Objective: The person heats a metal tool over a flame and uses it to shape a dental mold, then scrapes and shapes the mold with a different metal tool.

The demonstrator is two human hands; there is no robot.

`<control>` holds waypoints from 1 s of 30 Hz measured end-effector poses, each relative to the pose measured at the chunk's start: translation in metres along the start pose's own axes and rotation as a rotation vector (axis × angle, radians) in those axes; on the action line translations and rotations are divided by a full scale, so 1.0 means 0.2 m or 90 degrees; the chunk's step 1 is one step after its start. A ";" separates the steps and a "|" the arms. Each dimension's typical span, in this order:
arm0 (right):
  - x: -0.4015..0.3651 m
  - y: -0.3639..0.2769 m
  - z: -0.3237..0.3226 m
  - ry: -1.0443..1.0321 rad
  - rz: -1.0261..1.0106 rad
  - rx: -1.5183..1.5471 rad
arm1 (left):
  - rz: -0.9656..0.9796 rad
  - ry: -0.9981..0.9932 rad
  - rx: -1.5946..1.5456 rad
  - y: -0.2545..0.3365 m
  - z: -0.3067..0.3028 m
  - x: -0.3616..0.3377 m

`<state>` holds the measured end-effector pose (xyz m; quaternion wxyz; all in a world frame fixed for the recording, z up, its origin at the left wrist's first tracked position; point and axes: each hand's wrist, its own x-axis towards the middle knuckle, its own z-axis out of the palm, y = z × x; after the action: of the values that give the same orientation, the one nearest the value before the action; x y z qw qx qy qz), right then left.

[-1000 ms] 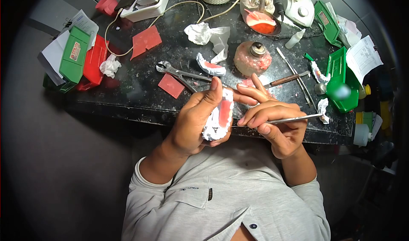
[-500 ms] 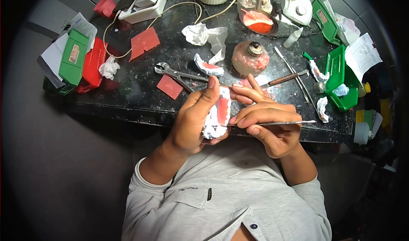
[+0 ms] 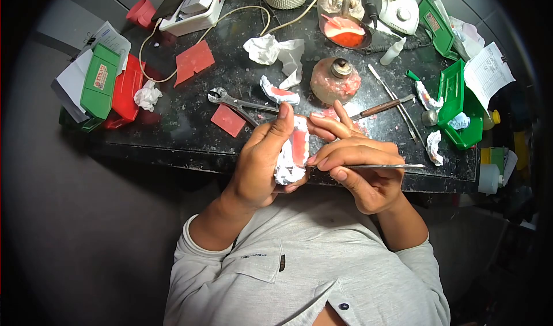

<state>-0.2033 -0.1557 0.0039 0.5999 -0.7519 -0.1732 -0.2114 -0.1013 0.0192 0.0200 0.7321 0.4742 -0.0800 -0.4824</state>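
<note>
In my left hand [image 3: 259, 159] I grip a white plaster dental model [image 3: 288, 170], its fingers wrapped round the far side and the thumb pointing up. Pink wax [image 3: 299, 147] with a row of pale teeth along its right edge covers part of the model. My right hand [image 3: 366, 167] pinches a thin metal wax carver [image 3: 383, 166], held almost level. The carver's left tip meets the lower end of the wax near the teeth, though the fingers partly hide the contact. Some right fingers reach up beside the model.
Behind my hands stands a spirit burner [image 3: 336, 81] spattered with pink wax. Pliers [image 3: 236, 101], pink wax sheets [image 3: 228, 120], another plaster model [image 3: 279, 91] and a wood-handled knife [image 3: 383, 107] lie around. Green boxes [image 3: 466, 113] are at the right, a pan of red wax [image 3: 348, 35] farther back.
Both hands and the model stay nearly in place, with only a slight tilt of the model and carver. The whole view has shifted slightly.
</note>
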 end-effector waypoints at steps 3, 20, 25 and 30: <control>0.01 0.00 0.00 -0.006 0.001 -0.019 | -0.003 0.001 -0.012 0.01 0.01 0.00; -0.02 0.02 0.02 0.039 0.018 0.061 | -0.096 -0.180 -0.217 -0.03 -0.09 0.06; -0.04 0.02 0.01 0.036 0.031 0.071 | -0.111 -0.124 -0.185 -0.02 -0.06 0.05; -0.05 0.01 0.01 0.025 0.071 0.104 | -0.105 -0.112 -0.183 -0.03 -0.05 0.05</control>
<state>-0.2094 -0.1550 -0.0035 0.6733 -0.7047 -0.1360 -0.1777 -0.0936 0.0165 0.0065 0.7404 0.3260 -0.0349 -0.5868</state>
